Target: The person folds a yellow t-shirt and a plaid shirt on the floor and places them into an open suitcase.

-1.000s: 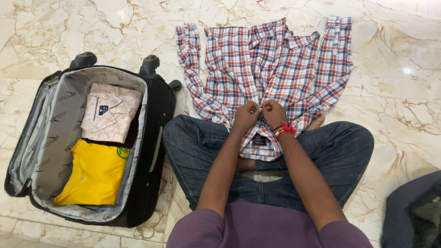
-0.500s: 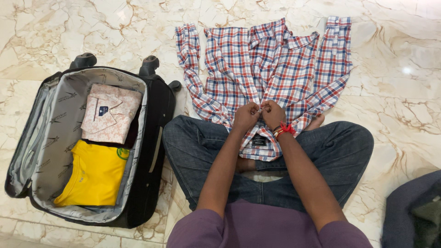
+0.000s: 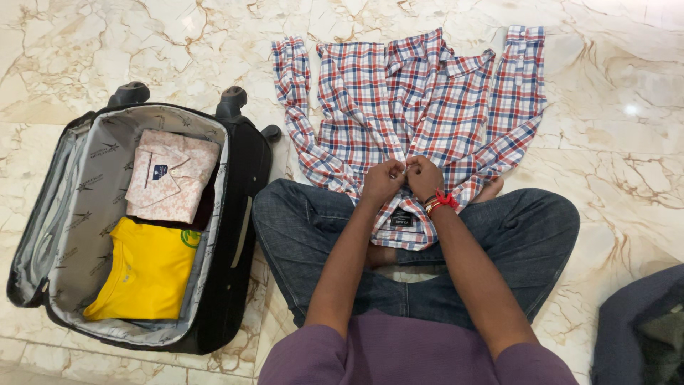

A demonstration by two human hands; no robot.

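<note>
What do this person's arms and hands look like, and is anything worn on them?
Both forearms are bare below short purple sleeves. The left hand wears nothing. The right hand has a red thread band with a thin bangle at the wrist.

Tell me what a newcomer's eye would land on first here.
First, the red, white and blue checked shirt spread on the marble floor, with the left hand and right hand pinching its front together. Next, at left, the open suitcase holding a folded yellow shirt and a pale patterned shirt.
</note>
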